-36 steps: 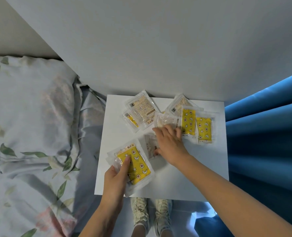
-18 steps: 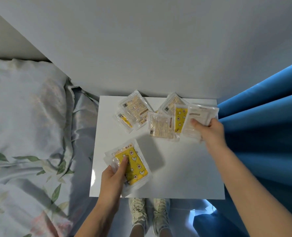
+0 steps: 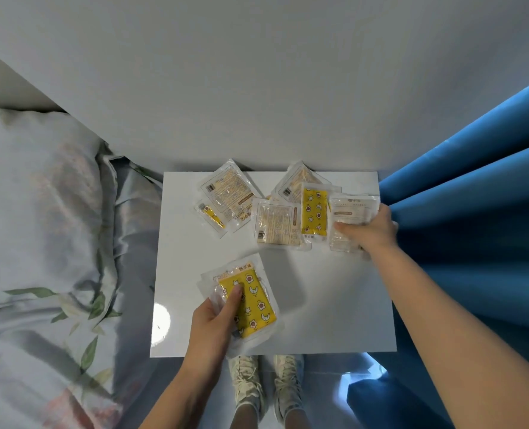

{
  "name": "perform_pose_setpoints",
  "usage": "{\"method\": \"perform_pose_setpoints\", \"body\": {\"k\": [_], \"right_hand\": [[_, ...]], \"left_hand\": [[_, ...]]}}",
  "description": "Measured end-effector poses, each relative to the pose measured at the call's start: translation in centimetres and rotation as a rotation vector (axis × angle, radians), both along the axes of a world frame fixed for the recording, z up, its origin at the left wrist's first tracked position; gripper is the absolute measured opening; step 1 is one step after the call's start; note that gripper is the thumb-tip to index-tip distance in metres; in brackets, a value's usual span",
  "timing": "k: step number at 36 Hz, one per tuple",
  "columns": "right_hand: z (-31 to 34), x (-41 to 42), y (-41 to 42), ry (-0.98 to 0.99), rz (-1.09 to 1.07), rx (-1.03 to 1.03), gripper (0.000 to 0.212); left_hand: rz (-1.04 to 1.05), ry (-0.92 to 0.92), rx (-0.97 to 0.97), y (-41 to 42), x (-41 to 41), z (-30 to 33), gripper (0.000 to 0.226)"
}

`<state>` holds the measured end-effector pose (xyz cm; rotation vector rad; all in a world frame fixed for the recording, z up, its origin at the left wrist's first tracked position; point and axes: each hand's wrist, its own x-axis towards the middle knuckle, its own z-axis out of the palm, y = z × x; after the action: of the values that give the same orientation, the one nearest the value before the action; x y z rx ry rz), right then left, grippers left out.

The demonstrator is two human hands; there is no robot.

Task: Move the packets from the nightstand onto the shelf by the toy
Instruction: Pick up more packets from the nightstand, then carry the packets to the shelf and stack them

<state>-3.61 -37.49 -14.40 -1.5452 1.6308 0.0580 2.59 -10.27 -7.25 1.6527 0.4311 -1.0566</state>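
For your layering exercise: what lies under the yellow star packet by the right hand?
The yellow star packet overlaps a pale packet with a barcode behind it, on the white nightstand. Whatever lies directly beneath it is covered.

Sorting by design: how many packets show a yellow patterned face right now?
3, perhaps more hidden in the stacks: one held by the left hand at front, one mid-back, one peeking out back left.
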Motion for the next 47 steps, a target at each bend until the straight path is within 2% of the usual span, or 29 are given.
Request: {"method": "perform_pose_setpoints", "body": {"k": [2,5,10,15,21,32,37,41,47], "right_hand": [[-0.4,-0.2,-0.2,-0.008,0.010,0.043,0.094],[-0.8,-0.4,-0.4,-0.020,0.037,0.057,0.086],[-0.6,-0.9,1.1,-0.073,-0.063,0.192,0.050],[0.9,-1.3,3.4,-0.133,-0.134,0.088,0.041],[4.6,-3.2,7.2,-0.265,-0.017,0.102,0.036],[20.6,-2.1,13.9,-0.601,0.123,0.460,0.023],[28.2,-0.3,18.5,-0.674,0.244,0.513,0.032],[33.7,0.2,23.4,-0.677,0.377,0.546,0.021],[40.9,-0.8,31.6,-0.720,0.646,0.573,0.024]], "left_hand": [[0.009,-0.002,-0.013,-0.1,-0.2,-0.1,0.024],[0.028,-0.011,-0.024,-0.3,-0.4,0.0,0.022],[0.041,-0.033,-0.042,-0.6,-0.6,0.8,0.022],[0.093,-0.055,-0.091,-0.5,-1.0,3.0,0.024],[0.184,-0.104,-0.154,1.2,-1.6,7.7,0.026],[0.240,-0.265,-0.164,7.1,-1.8,19.9,0.021],[0.301,-0.353,-0.138,11.3,-1.9,26.0,0.019],[0.366,-0.409,-0.091,16.0,-3.2,30.1,0.020],[0.537,-0.491,-0.103,23.9,-7.3,36.2,0.019]]}}
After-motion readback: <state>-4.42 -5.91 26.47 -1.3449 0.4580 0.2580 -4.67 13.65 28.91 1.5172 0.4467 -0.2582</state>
